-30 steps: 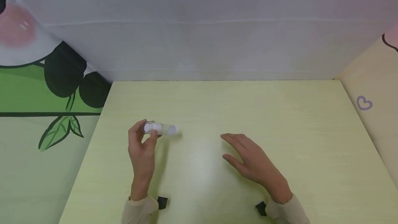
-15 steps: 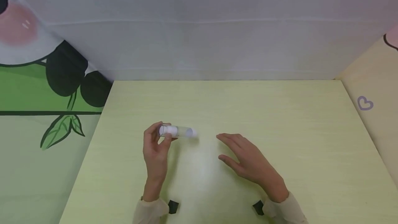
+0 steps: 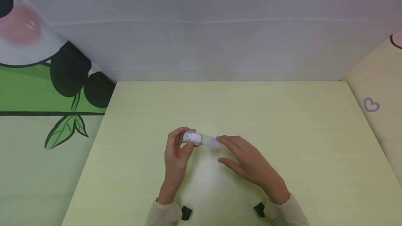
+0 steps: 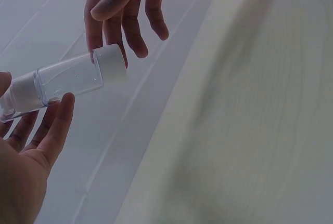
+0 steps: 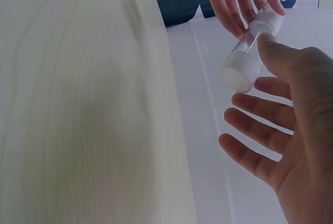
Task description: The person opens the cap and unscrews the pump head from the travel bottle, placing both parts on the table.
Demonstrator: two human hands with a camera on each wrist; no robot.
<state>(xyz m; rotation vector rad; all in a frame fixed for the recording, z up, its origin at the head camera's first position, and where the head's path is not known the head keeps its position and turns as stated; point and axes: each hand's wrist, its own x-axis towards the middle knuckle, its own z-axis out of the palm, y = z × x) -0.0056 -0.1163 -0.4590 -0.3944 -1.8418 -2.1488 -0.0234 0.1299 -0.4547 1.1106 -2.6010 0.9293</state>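
A small clear bottle [image 3: 205, 140] with a white cap at one end and a white section at the other lies on its side in the air above the table. My left hand [image 3: 176, 159] holds it by the white section at its left end, thumb on the near side and fingers behind. The white cap [image 4: 111, 64] points toward my right hand [image 3: 248, 161]. That hand has its fingers and thumb spread apart, with the fingertips right at the cap. In the right wrist view the thumb [image 5: 276, 52] overlaps the bottle's clear body.
Pale wood-grain table [image 3: 267, 111] lies under both hands. A plain light wall sheet [image 3: 201, 44] rises behind it, with printed panels at the left [image 3: 25, 142] and right [image 3: 370, 79]. A black piece [image 3: 186, 213] shows at each cuff.
My left hand has carried the bottle rightward, and its cap has come up to the right hand's fingertips. The right hand has shifted slightly left, its fingers still spread.
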